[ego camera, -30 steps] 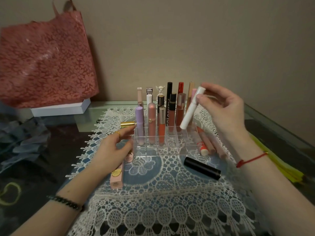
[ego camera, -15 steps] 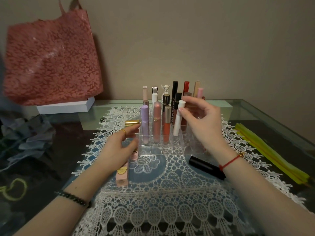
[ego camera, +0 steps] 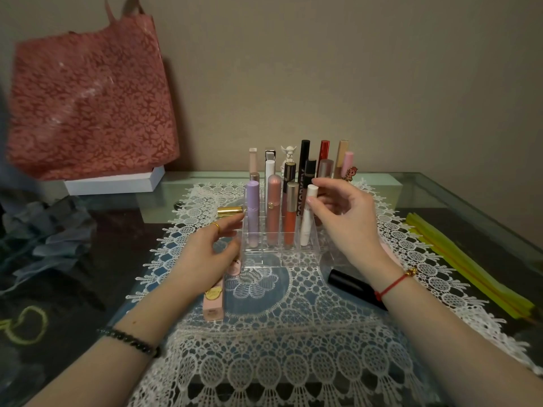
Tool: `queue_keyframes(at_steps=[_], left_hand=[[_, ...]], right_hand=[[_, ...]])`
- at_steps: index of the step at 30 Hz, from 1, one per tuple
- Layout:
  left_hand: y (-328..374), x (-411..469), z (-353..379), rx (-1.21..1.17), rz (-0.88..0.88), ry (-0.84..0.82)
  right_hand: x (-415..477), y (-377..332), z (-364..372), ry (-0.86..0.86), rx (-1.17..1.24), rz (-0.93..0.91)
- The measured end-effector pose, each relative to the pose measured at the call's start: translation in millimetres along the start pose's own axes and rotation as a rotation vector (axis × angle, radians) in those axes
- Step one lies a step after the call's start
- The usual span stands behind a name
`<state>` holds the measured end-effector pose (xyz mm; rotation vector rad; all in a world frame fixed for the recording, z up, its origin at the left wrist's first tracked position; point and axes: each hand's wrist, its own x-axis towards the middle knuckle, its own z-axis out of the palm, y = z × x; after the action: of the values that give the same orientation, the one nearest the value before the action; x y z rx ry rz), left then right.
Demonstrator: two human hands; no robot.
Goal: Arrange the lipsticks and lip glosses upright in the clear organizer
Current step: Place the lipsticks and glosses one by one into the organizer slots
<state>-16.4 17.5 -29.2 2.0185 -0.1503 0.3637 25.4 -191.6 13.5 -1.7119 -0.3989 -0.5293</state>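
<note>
Head view: right hand (ego camera: 349, 227) pinches the white tube (ego camera: 307, 221), upright in the well-stocked clear organizer (ego camera: 276, 257), while the loose-fingered left hand (ego camera: 205, 254) rests alongside; pink tube (ego camera: 214, 301), black tube (ego camera: 352, 284) and gold tube (ego camera: 230, 210) lie unsorted on the desk (ego camera: 440, 212).

a glass-topped table (ego camera: 458, 207) carries a white lace runner (ego camera: 279, 362) down its middle. at the back left a flat white box (ego camera: 114, 183) sits on the glass, with crumpled grey-blue cloth (ego camera: 47, 239) just in front of it. a bundle of yellow strips (ego camera: 470, 267) lies along the right side, beside the runner's edge.
</note>
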Motion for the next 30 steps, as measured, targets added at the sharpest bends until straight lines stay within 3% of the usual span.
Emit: queue_keyframes(at_steps=[23, 26, 30], left_hand=[[4.2, -1.8, -0.7, 0.016, 0.001, -0.007], [4.3, -1.6, -1.0, 0.019, -0.003, -0.007], [5.0, -1.9, -1.2, 0.011, -0.006, -0.007]], right_hand=[[-0.7, -1.6, -5.3, -0.018, -0.012, -0.019], [2.6, -8.1, -12.0, 0.029, 0.011, -0.048], [15.6, -15.7, -35.2, 0.214, 0.072, -0.09]])
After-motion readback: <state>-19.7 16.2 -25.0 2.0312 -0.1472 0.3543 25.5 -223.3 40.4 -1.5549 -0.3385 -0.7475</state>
